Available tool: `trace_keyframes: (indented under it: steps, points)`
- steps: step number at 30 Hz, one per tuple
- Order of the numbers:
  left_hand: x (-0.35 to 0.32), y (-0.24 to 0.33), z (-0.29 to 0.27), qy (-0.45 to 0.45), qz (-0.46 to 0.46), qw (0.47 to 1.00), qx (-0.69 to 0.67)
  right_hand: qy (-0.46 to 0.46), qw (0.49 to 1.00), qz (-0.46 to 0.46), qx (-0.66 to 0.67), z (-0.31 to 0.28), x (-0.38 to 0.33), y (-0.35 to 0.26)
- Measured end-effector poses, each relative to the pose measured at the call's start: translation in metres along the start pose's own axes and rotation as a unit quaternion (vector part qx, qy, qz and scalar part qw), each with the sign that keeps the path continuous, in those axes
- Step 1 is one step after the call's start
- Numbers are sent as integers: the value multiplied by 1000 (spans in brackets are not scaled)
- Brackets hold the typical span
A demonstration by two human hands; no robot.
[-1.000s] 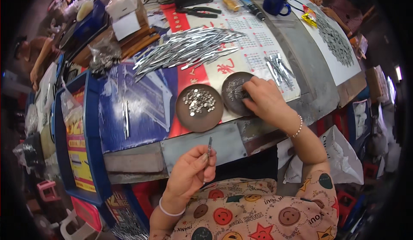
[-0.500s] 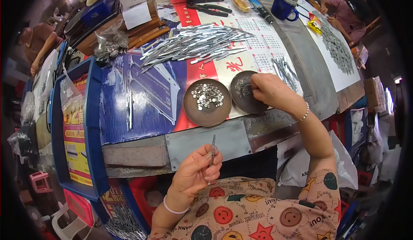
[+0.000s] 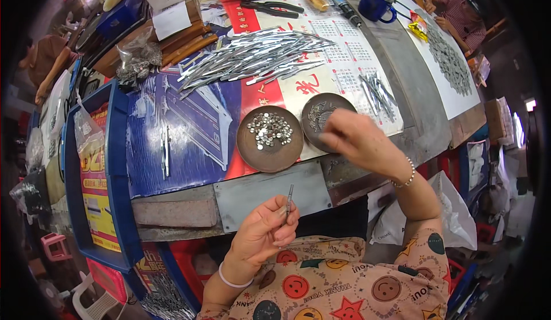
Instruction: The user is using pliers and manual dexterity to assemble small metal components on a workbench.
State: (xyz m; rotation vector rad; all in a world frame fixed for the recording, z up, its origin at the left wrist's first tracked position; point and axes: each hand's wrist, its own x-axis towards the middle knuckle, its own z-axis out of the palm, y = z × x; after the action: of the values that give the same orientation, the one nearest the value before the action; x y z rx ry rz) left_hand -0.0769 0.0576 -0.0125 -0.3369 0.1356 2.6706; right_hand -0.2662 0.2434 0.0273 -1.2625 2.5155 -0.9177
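Observation:
My left hand (image 3: 263, 228) is raised in front of the table edge, its thumb and fingers pinching a slim grey metal strip (image 3: 290, 196) that points upward. Above the near right side of a dark round dish (image 3: 313, 134) hovers my right hand (image 3: 357, 141), fingers drawn together; whatever they hold, if anything, is hidden. Small dark metal pieces (image 3: 319, 113) lie in that dish. Beside it on the left, a brown dish (image 3: 250, 155) contains many small shiny silver discs (image 3: 270, 131).
A heap of long silver metal strips (image 3: 252, 59) lies across the table behind the dishes. More strips (image 3: 376, 96) are at the right. A blue tray (image 3: 123, 205) stands left. Pliers (image 3: 272, 8), a blue mug (image 3: 377, 2) and a co-worker (image 3: 459, 19) are farther back.
My right hand has lifted from inside the dark dish and come nearer to me. My left hand keeps the strip in nearly the same place. The whole view has shifted slightly.

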Motion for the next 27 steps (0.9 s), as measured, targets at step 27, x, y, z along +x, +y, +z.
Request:
trace_keyframes:
  steps: [27]
  points:
    - [8,-7,-6,52,15,998,15,-212,873,144,415,38,-6,-46]
